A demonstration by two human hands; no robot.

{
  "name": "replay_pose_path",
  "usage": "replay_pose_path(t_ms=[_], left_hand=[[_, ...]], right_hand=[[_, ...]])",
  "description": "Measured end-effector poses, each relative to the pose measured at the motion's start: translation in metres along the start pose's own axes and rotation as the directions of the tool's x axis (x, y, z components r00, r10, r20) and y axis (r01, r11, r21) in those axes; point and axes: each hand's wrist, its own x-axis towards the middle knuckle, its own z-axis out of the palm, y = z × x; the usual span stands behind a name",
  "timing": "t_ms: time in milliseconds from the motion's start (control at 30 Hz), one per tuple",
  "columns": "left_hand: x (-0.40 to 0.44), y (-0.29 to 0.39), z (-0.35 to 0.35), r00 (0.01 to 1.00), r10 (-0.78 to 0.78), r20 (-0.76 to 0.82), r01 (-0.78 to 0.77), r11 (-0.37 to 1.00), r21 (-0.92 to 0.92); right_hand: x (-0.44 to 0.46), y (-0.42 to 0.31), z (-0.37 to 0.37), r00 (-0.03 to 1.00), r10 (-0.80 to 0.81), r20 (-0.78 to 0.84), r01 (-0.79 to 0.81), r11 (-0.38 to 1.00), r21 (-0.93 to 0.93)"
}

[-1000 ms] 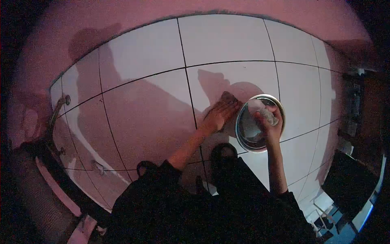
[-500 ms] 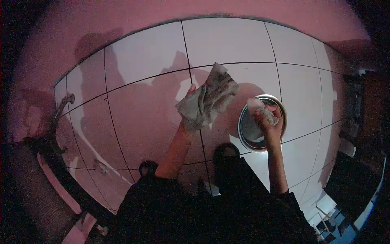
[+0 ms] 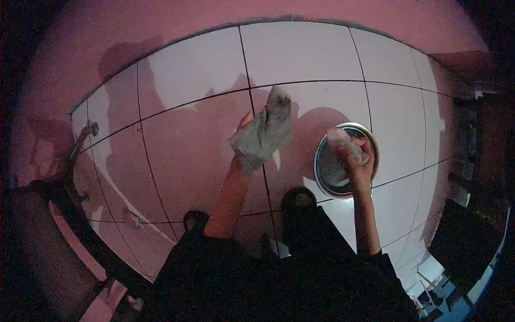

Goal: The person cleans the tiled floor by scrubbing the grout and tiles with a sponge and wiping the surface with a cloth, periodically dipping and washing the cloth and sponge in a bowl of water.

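A grey, stained cloth (image 3: 264,134) hangs over my left hand (image 3: 243,124), which grips it above the tiled floor; the cloth covers most of the fingers. My right hand (image 3: 358,163) is closed round a small crumpled pale cloth (image 3: 358,151), over a round shiny metal bowl (image 3: 317,174). A whitish end of what it holds shows at the upper left of the fingers. The bowl's far rim is partly visible behind the hand, and its contents are hard to make out.
White floor tiles (image 3: 300,53) with dark joints meet a pink wall (image 3: 214,13). My shoes (image 3: 299,201) are below the hands. On the left is dark furniture with a curved leg (image 3: 80,145). A dark mat-like surface (image 3: 464,244) and small white furniture (image 3: 431,271) are at right.
The cloth in my left hand has folded inward and looks narrower, its right side drawn to the left. My right hand and the bowl have hardly moved.
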Motion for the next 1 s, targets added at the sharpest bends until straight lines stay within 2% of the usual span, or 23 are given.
replay_pose_path(t_ms=[100, 167, 200, 267, 300, 367, 467, 600, 667, 700, 767, 800, 867, 900, 933, 967, 1000], left_hand=[[-0.010, 0.000, -0.013, 1.000, -0.010, -0.026, 0.011, 0.999, 0.043], [-0.017, -0.002, -0.011, 0.970, -0.037, -0.240, 0.058, 0.995, 0.082], [-0.016, -0.003, -0.008, 0.970, -0.038, -0.239, 0.059, 0.995, 0.082], [-0.017, -0.004, -0.003, 0.996, -0.020, -0.083, 0.029, 0.994, 0.107], [-0.018, -0.004, -0.008, 0.996, -0.020, -0.085, 0.030, 0.994, 0.107], [-0.021, -0.006, -0.038, 0.950, 0.044, -0.310, 0.010, 0.985, 0.171], [-0.024, -0.009, -0.070, 0.782, 0.162, -0.601, 0.007, 0.963, 0.268], [-0.026, -0.001, -0.016, 0.753, 0.228, -0.617, 0.011, 0.933, 0.359], [-0.023, 0.005, -0.009, 0.625, 0.353, -0.696, 0.325, 0.694, 0.643], [-0.026, 0.008, -0.022, 0.625, 0.353, -0.697, 0.326, 0.693, 0.643], [-0.036, 0.013, -0.059, 0.729, 0.538, -0.424, 0.360, 0.226, 0.905], [-0.037, 0.013, -0.057, 0.726, 0.540, -0.426, 0.360, 0.228, 0.904], [-0.037, 0.012, -0.054, 0.738, 0.649, -0.186, 0.414, -0.217, 0.884], [-0.036, 0.010, -0.052, 0.736, 0.651, -0.185, 0.415, -0.217, 0.884], [-0.035, 0.005, -0.051, 0.706, 0.700, -0.104, 0.451, -0.331, 0.829], [-0.035, 0.002, -0.050, 0.678, 0.735, -0.016, 0.489, -0.435, 0.756], [-0.034, -0.001, -0.047, 0.678, 0.735, -0.016, 0.489, -0.434, 0.757]], right_hand=[[0.002, 0.007, -0.002, 0.999, -0.050, 0.004, 0.050, 0.999, -0.012], [0.000, 0.001, 0.001, 0.999, -0.037, 0.011, 0.037, 0.999, 0.005], [0.000, -0.002, 0.001, 1.000, -0.022, 0.018, 0.022, 1.000, 0.020], [-0.001, 0.000, -0.001, 1.000, -0.026, 0.016, 0.026, 1.000, -0.006], [0.000, 0.001, -0.001, 0.999, -0.032, 0.017, 0.032, 0.999, -0.031], [0.001, 0.003, -0.002, 0.999, -0.037, 0.017, 0.038, 0.999, -0.014], [0.003, 0.008, -0.003, 0.999, -0.053, 0.010, 0.053, 0.999, 0.007], [0.003, 0.006, -0.003, 0.999, -0.044, 0.006, 0.044, 0.999, 0.009], [0.001, 0.001, -0.001, 0.999, -0.035, 0.011, 0.035, 0.999, 0.013], [0.000, -0.001, 0.000, 0.999, -0.029, 0.015, 0.029, 0.999, 0.014], [0.002, 0.002, 0.001, 1.000, -0.005, 0.019, 0.005, 1.000, 0.024], [0.003, 0.004, 0.001, 1.000, 0.017, 0.023, -0.018, 0.999, 0.034], [0.005, 0.009, 0.002, 0.999, -0.029, 0.033, 0.029, 1.000, 0.009], [0.006, 0.009, 0.002, 0.996, -0.077, 0.039, 0.078, 0.997, -0.015], [0.005, 0.007, 0.003, 0.996, -0.078, 0.041, 0.078, 0.997, -0.015], [0.004, 0.004, 0.004, 0.999, -0.039, 0.031, 0.039, 0.999, -0.023], [0.004, 0.002, 0.005, 1.000, 0.001, 0.019, 0.000, 1.000, -0.031]])
